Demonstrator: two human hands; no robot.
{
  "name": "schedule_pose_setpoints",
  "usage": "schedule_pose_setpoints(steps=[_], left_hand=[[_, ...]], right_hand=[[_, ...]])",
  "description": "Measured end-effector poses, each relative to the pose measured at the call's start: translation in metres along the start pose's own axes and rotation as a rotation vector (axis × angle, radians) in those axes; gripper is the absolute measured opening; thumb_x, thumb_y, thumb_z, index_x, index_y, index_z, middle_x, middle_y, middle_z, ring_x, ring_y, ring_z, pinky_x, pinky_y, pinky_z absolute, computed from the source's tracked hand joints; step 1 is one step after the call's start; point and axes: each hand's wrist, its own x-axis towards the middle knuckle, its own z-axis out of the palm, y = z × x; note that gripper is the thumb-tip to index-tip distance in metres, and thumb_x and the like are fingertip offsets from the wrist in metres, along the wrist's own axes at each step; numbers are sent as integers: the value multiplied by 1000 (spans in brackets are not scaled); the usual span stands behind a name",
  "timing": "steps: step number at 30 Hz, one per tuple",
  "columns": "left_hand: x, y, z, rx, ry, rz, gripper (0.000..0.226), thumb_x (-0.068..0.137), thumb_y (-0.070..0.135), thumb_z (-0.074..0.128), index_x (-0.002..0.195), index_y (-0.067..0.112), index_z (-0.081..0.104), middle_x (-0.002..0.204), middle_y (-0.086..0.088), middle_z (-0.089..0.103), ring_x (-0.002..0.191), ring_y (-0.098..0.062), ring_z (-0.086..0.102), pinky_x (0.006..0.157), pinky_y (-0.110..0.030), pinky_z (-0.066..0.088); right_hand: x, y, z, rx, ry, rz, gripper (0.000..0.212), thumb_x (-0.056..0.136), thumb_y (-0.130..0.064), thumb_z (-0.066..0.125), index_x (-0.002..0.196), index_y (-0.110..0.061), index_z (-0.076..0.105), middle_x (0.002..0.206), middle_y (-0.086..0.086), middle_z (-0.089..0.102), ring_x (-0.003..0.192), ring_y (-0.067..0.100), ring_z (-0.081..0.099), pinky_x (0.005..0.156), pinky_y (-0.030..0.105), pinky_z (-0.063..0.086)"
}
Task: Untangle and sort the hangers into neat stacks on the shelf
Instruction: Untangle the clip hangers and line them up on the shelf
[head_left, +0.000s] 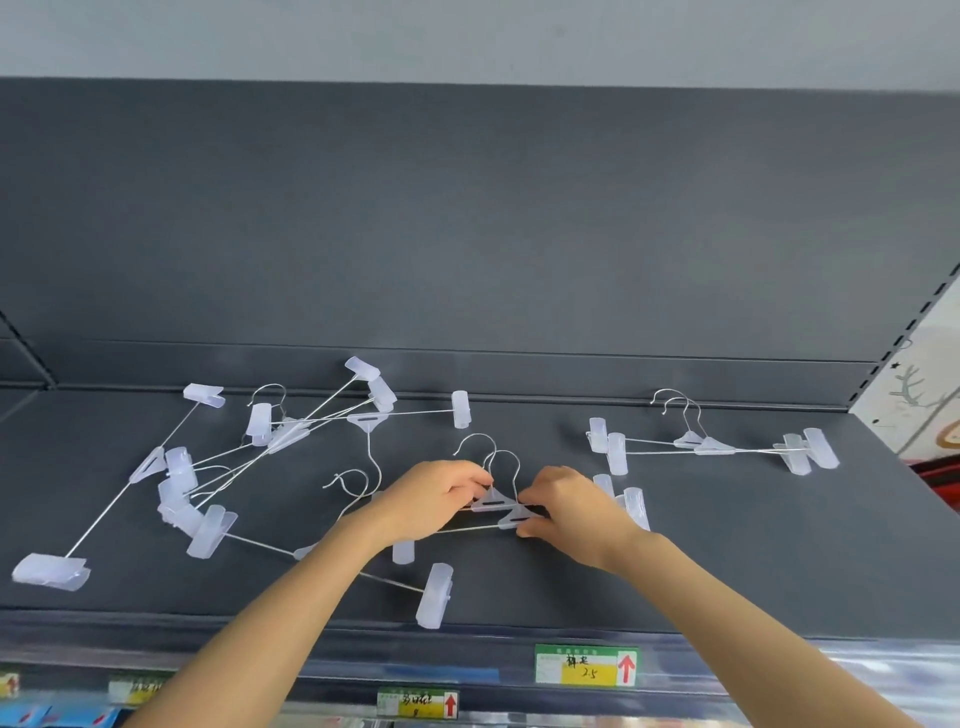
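Note:
Clear-plastic clip hangers with thin metal bars and hooks lie on a dark grey shelf (519, 582). A tangled heap of several hangers (249, 457) covers the shelf's left half. Two hangers (501, 506) lie overlapped at the centre. My left hand (436, 499) pinches the centre piece of the upper one. My right hand (566, 506) grips the centre piece of the lower one. At the right, two hangers (706, 446) lie stacked on each other, hooks pointing to the back.
The shelf's back panel (467, 234) rises behind the hangers. Price labels (584, 665) run along the front edge. A slotted upright (904, 338) bounds the shelf at the right. One loose hanger's clip (434, 595) lies near the front edge under my left forearm.

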Motion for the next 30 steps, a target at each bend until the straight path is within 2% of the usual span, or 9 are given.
schedule_pose_setpoints(steps=[4,9,13,15,19,22,26,30], left_hand=[[1,1,0,-73,-4,-7,34,97,8,40,119,21,61,112,9,67,99,-2,63,83,-9,44],[2,1,2,-106,-7,-14,32,97,9,40,116,22,63,110,7,67,96,-2,64,86,-14,47],[3,1,2,-152,-2,-36,29,97,11,42,113,22,64,108,6,69,96,-4,65,93,-25,49],[3,1,2,-173,-11,-45,29,97,10,42,113,21,64,108,6,69,96,-4,65,94,-26,49],[6,5,2,-162,-24,-40,31,97,10,41,116,20,63,110,4,68,98,-7,64,92,-25,49],[7,8,1,-153,-43,-36,31,97,9,41,116,20,63,110,4,68,99,-7,64,92,-24,49],[5,7,2,-179,-50,-40,30,97,9,41,111,24,63,110,4,68,99,-7,64,95,-28,49],[1,11,1,-148,-54,-36,31,95,9,42,110,23,66,107,8,68,100,-7,64,97,-32,48]], right_hand=[[-4,4,6,30,52,-10,27,87,-36,60,72,-15,53,77,-1,45,75,22,42,64,33,39],[-6,1,6,50,72,2,31,86,-35,61,67,-21,40,76,-3,43,75,22,40,64,32,34],[-12,-2,6,59,84,38,27,88,-35,58,70,-21,43,83,-1,44,80,23,41,74,38,43],[-14,-4,7,57,86,60,24,88,-34,58,73,-19,49,87,1,49,84,23,43,77,39,44],[-14,-6,6,85,76,101,24,87,-34,60,72,-18,49,86,-2,45,83,21,39,77,38,43],[-14,-5,6,94,74,123,24,86,-37,61,80,-15,57,88,-1,47,84,20,39,78,37,43],[-15,-5,12,125,120,152,30,85,-40,62,101,-15,65,104,3,56,97,23,48,83,37,44],[-18,-8,17,129,146,159,31,86,-42,60,103,-17,64,105,1,56,97,21,48,83,34,44]])
